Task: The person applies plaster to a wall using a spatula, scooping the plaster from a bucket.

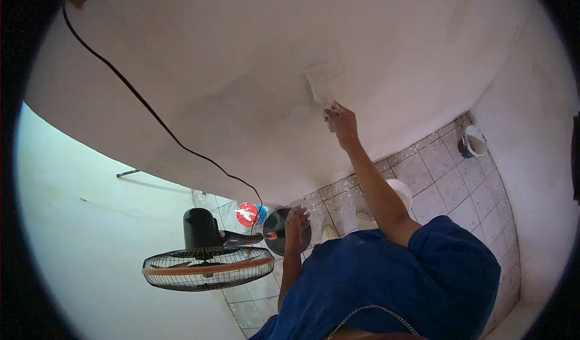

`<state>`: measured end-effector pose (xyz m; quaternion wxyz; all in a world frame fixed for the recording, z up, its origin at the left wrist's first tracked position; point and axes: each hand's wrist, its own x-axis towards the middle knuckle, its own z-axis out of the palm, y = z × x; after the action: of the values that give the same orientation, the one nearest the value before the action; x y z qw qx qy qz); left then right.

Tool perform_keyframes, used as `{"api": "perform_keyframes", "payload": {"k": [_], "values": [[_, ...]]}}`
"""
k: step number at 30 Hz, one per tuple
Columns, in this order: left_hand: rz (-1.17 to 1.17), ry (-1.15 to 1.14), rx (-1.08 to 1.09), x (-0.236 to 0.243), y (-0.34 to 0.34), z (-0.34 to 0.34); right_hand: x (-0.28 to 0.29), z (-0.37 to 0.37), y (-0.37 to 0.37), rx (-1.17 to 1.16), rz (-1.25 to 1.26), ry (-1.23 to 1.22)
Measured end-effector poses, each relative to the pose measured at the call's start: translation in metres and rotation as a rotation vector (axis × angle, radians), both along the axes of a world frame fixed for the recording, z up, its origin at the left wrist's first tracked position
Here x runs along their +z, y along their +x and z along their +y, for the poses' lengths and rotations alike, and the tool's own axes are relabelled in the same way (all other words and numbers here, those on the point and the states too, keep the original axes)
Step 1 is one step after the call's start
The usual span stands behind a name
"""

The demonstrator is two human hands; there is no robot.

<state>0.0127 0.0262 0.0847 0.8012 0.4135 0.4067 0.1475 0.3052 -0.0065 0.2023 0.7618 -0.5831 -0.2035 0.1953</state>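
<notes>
My right hand (pixel 342 122) grips a putty knife (pixel 320 84) whose wide blade, smeared with pale paste, is against the wall (pixel 411 50). A faint darker patch spreads over the wall to the left of the blade. My left hand (pixel 297 222) hangs low with its fingers apart and whitish marks on them. It is in front of the round black base (pixel 276 249) of a standing fan (pixel 202 231), whose caged head is to the left of that hand.
A black cord (pixel 176 140) runs along the wall. A red-lidded tub (pixel 246 215) stands beside the fan base. A white bucket (pixel 399 194), partly behind my arm, and a dark bucket (pixel 472 140) rest on spattered floor tiles (pixel 435 158). A side wall (pixel 544 177) rises at right.
</notes>
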Motion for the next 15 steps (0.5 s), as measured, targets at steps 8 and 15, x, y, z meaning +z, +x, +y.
{"api": "perform_keyframes", "payload": {"k": [8, 15], "values": [[-0.038, 0.023, 0.174, 0.000, -0.008, 0.004, -0.055, -0.046, -0.021, 0.091, 0.110, -0.092], [0.026, 0.045, 0.199, 0.016, 0.003, -0.003, 0.031, -0.008, 0.008, 0.128, -0.014, 0.124]]}}
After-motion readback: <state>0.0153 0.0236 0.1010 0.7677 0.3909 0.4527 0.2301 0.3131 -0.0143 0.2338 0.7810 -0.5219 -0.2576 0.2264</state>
